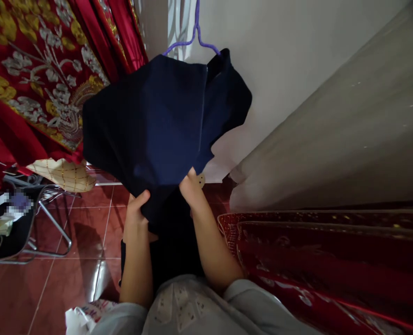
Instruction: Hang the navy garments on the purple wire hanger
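A dark navy garment [171, 121] with a zip or thin seam line down one side hangs in front of me on a purple hanger [195, 39]. My left hand [138, 209] is closed on its lower left edge, thumb lying over the cloth. Farther right, my right hand [190, 186] grips the lower part of the same garment; most of its fingers are hidden by the fabric. Between my forearms is black cloth, and I cannot tell whether it belongs to the garment.
Red curtains [52, 70] with gold and silver embroidery hang at the left. Below them a black chair [14, 242] with metal legs carries several small items on the red tiled floor [84, 232]. Pale cloth [332, 139] and red fabric [314, 260] fill the right side.
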The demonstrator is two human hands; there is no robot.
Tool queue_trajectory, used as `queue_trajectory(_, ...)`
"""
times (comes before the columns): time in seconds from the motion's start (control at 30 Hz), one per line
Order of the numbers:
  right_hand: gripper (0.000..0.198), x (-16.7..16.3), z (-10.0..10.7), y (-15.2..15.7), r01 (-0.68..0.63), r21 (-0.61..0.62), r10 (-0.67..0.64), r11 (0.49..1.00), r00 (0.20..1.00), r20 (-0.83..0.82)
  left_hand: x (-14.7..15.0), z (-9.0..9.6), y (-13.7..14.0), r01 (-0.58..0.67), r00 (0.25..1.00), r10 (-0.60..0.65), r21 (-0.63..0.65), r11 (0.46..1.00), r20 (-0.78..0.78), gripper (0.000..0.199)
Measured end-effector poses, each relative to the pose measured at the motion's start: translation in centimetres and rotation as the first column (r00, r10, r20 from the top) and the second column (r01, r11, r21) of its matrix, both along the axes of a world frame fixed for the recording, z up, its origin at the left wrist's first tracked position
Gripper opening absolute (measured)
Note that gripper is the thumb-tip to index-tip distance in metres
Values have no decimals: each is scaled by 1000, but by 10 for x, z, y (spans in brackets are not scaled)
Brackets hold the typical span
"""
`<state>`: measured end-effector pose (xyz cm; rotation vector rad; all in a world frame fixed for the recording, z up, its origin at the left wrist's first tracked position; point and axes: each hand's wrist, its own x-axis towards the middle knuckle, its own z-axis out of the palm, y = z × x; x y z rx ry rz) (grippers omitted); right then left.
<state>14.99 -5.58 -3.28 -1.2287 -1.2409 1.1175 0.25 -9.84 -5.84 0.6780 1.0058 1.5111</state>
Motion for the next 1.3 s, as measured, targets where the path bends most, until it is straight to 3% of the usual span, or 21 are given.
queue_trajectory(0.13,24,9,-9,1,-39,-84,45,996,997,69,-1,2,1,-2,998,4,37,999,-65,62)
queue_trajectory(0.23,36,17,-20,-7,-174,-214,196,961,976,89,-4,2,7,-189,967,206,122,974,-148,47)
queue_trajectory(0.27,40,19,-23,-9,-185,-228,210,956,974,88,-5,2,9,-289,926,323,182,940,-195,43)
queue_trajectory(0.33,49,22,-26,-13,-140,-207,165,968,980,108,-5,0,11,-475,760,575,346,809,-303,45)
queue_trajectory(0.4,57,23,-25,-16,-87,-173,112,981,985,135,-2,-2,10,-533,578,723,497,685,-378,50)
queue_trajectory(0.43,59,23,-23,-17,-73,-156,95,985,987,133,2,-3,8,-503,549,728,534,680,-411,47)
queue_trajectory(0.47,61,22,-20,-18,-67,-142,84,988,990,117,7,-4,7,-445,575,689,538,716,-441,40)
queue_trajectory(0.5,62,21,-18,-20,-67,-130,78,989,993,89,14,-4,5,-364,648,607,512,778,-460,30)
queue_trajectory(0.6,61,15,-15,-25,-113,-103,112,988,994,-16,37,-8,2,-75,894,217,345,936,-392,18)
queue_trajectory(0.67,60,12,-15,-28,-137,-91,131,986,989,-73,50,-10,1,61,958,17,260,964,-286,19)
queue_trajectory(0.73,60,12,-16,-29,-141,-94,129,986,984,-118,56,-11,0,134,963,-70,235,963,-261,20)
queue_trajectory(0.9,63,16,-12,-27,-129,-123,107,984,979,-172,51,-10,3,126,938,-3,334,934,-347,25)
queue_trajectory(1.03,64,14,-9,-28,-36,-78,20,996,978,-207,52,-13,5,177,938,-53,342,923,-343,23)
queue_trajectory(1.17,51,14,-10,-31,-148,-17,137,989,951,-276,56,-18,6,93,921,42,323,942,-387,29)
queue_trajectory(1.3,38,21,-9,-31,-225,-19,206,974,921,-331,56,-23,6,17,867,159,347,938,-472,21)
